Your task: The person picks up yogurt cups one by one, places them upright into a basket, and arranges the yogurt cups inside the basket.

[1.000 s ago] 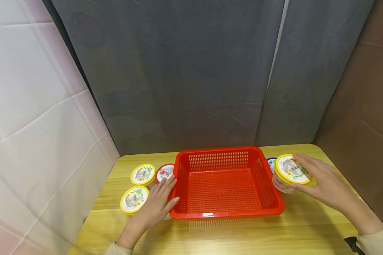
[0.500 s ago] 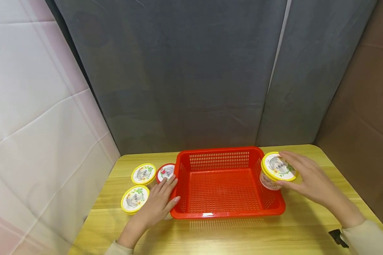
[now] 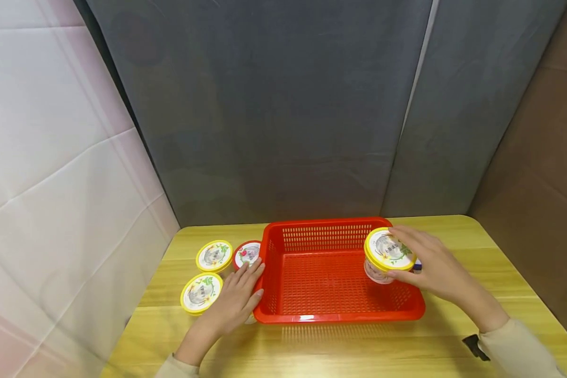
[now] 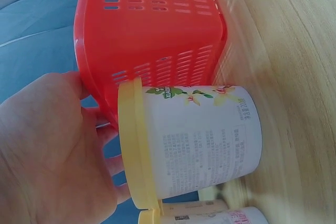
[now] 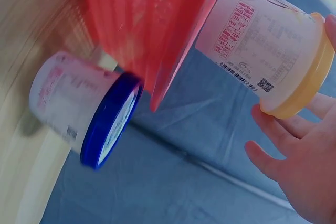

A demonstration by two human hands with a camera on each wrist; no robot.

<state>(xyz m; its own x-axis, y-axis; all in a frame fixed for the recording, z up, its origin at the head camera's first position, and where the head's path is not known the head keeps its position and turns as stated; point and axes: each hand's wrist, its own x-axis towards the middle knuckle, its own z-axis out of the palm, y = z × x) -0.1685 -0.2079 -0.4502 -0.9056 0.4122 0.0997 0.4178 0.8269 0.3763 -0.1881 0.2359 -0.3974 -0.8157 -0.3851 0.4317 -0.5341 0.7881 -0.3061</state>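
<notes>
The wood-grained counter stretched beneath both grips. Between them sat the red basket, glossy plastic with slotted walls that flared toward a rolled rim. The left grip was spread, fingers extended against the basket's near side, probably to steady so light a thing. The right grip held a yellow-lidded tub over the basket's end nearest it, fingers and thumb pinching the lid from opposite sides, perhaps because that stiff edge offered better purchase than the smooth, tapering cup. The tub hung roughly upright, likely so raised to clear the rim. Beneath the left palm stood a second tub, pale, printed, just beside the slotted wall. Left of that palm were two similar tubs; beyond its fingertips, a red-lidded tub. Below the right grip, outside the basket, stood a blue-lidded tub.
</notes>
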